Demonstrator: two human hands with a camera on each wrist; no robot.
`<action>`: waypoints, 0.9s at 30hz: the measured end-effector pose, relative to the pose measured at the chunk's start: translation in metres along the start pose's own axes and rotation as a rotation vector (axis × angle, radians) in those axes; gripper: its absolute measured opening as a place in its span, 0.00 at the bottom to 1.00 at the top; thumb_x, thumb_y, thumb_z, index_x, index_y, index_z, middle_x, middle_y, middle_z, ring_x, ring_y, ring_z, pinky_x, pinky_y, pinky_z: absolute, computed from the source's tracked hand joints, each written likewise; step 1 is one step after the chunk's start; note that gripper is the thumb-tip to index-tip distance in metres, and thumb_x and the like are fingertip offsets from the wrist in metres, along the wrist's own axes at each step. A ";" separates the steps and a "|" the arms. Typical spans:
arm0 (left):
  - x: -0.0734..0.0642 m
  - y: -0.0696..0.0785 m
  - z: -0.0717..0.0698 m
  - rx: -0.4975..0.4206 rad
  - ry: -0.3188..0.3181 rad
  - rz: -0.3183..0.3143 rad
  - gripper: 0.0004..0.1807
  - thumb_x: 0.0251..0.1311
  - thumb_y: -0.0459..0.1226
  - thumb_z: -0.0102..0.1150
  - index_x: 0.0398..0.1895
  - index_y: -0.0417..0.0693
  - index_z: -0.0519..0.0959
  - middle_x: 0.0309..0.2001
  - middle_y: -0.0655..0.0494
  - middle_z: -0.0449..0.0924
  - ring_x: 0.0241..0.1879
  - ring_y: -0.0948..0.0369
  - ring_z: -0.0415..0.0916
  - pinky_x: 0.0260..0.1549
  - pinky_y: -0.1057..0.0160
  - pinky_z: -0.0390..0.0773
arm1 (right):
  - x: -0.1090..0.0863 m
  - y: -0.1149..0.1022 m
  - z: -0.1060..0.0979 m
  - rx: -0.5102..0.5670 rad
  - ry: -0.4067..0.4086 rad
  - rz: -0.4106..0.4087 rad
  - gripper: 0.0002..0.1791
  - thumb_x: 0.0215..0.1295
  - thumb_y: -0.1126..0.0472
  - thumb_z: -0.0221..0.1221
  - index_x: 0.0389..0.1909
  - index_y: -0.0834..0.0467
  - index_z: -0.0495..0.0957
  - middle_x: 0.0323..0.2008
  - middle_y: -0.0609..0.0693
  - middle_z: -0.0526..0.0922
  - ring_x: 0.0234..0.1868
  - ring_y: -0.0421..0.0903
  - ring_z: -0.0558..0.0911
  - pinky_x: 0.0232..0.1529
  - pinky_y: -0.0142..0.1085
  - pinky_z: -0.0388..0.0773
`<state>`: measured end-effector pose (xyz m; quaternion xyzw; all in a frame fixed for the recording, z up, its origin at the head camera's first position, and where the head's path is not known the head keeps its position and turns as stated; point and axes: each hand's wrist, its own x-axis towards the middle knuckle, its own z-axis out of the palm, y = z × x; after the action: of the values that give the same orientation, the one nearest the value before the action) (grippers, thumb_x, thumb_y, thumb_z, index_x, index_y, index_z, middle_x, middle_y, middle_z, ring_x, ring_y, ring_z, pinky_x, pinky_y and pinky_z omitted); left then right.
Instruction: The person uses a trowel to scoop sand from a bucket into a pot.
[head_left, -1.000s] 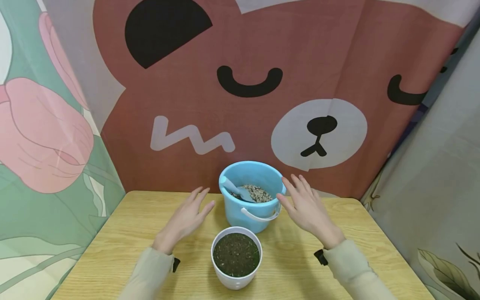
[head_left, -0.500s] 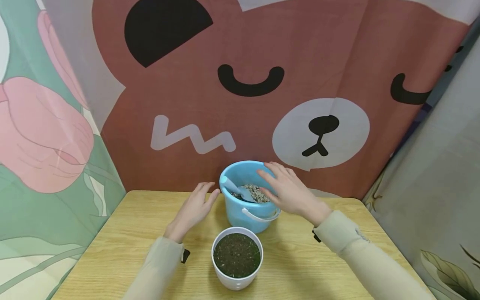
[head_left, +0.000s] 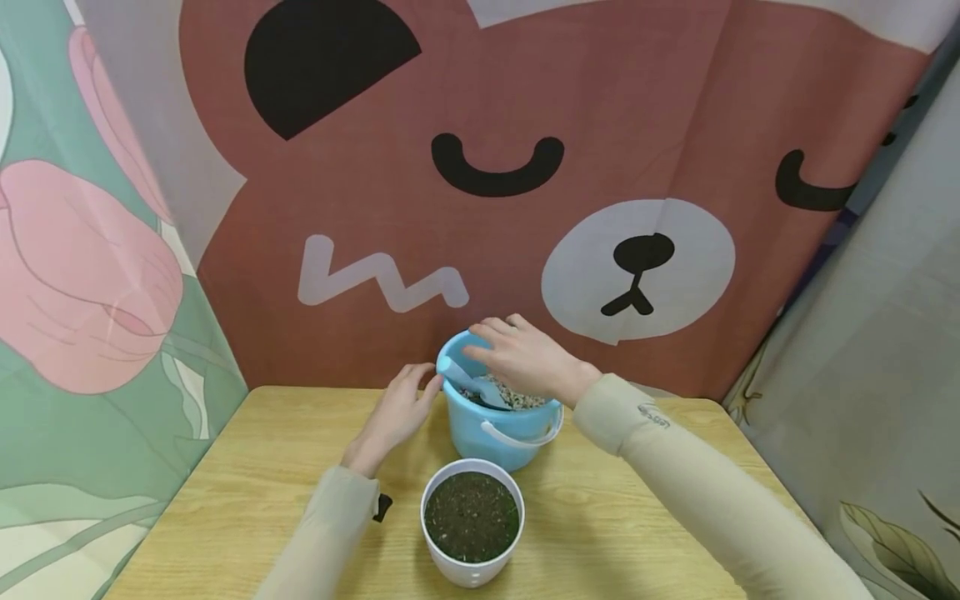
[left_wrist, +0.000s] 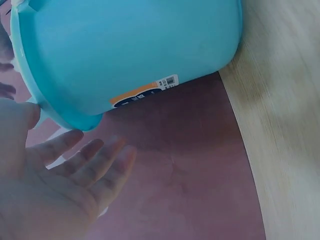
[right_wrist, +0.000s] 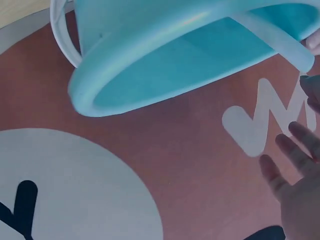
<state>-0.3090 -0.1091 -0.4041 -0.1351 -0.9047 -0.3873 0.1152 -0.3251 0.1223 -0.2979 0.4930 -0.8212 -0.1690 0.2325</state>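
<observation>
A light blue bucket [head_left: 487,437] stands at the table's back edge, holding grey-brown grit [head_left: 521,402]. A light blue hand shovel [head_left: 471,385] leans inside it, its handle end at the left rim. My left hand [head_left: 392,421] is at the bucket's left rim, fingers loosely extended; its thumb meets or nearly meets the rim [left_wrist: 30,80] in the left wrist view. Over the bucket's mouth hangs my right hand [head_left: 528,360], fingers spread and apart from the shovel handle [right_wrist: 287,47]. In front of the bucket, a white pot [head_left: 468,573] is filled with dark soil [head_left: 471,517].
The bucket's white handle [head_left: 517,435] hangs down its front. Right behind the wooden table [head_left: 637,517] hangs a red-brown bear-print cloth [head_left: 360,192]. Patterned cloths also hang at the left [head_left: 90,283] and right [head_left: 862,400].
My right hand has moved left from beside the bucket to over its mouth, towards the shovel handle. My left hand has shifted right to the bucket's rim. Bucket and pot stay put.
</observation>
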 end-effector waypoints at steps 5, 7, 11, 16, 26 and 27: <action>0.005 0.000 0.002 -0.057 0.004 -0.013 0.25 0.73 0.51 0.46 0.63 0.44 0.72 0.55 0.51 0.74 0.50 0.54 0.74 0.47 0.52 0.77 | 0.017 -0.008 0.007 -0.059 -0.020 -0.063 0.21 0.71 0.58 0.55 0.63 0.45 0.74 0.61 0.51 0.72 0.61 0.49 0.70 0.51 0.46 0.71; 0.006 -0.002 0.004 -0.113 0.009 -0.018 0.23 0.73 0.50 0.47 0.61 0.45 0.72 0.51 0.53 0.75 0.47 0.56 0.75 0.44 0.53 0.77 | 0.024 -0.012 0.010 -0.082 -0.030 -0.093 0.21 0.72 0.59 0.55 0.64 0.44 0.73 0.62 0.51 0.72 0.61 0.49 0.71 0.50 0.46 0.71; 0.010 -0.005 0.009 -0.212 0.015 -0.024 0.21 0.72 0.48 0.48 0.60 0.45 0.72 0.49 0.53 0.78 0.45 0.57 0.76 0.42 0.55 0.78 | 0.033 -0.017 0.015 -0.131 -0.052 -0.130 0.23 0.71 0.58 0.57 0.66 0.41 0.70 0.63 0.51 0.71 0.61 0.49 0.70 0.49 0.45 0.71; 0.011 -0.004 0.012 -0.275 0.010 -0.051 0.20 0.73 0.49 0.47 0.59 0.47 0.71 0.46 0.54 0.78 0.41 0.58 0.76 0.39 0.56 0.77 | 0.041 -0.019 0.018 -0.189 -0.082 -0.134 0.26 0.69 0.57 0.60 0.66 0.41 0.70 0.65 0.50 0.69 0.61 0.49 0.68 0.49 0.44 0.69; 0.021 0.000 0.013 -0.254 0.049 -0.133 0.16 0.70 0.47 0.51 0.51 0.46 0.72 0.37 0.54 0.79 0.31 0.59 0.77 0.29 0.60 0.76 | 0.051 -0.009 0.024 -0.257 -0.175 -0.139 0.13 0.68 0.56 0.60 0.51 0.45 0.79 0.51 0.45 0.77 0.49 0.46 0.69 0.45 0.39 0.67; 0.022 0.000 0.013 -0.243 0.060 -0.134 0.15 0.69 0.47 0.52 0.50 0.46 0.72 0.35 0.54 0.79 0.30 0.59 0.77 0.27 0.60 0.76 | 0.050 -0.006 0.025 -0.260 -0.202 -0.128 0.13 0.67 0.56 0.61 0.52 0.45 0.79 0.51 0.45 0.78 0.49 0.46 0.69 0.45 0.39 0.67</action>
<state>-0.3311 -0.0960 -0.4062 -0.0755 -0.8543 -0.5048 0.0988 -0.3544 0.0759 -0.3110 0.4905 -0.7787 -0.3367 0.1994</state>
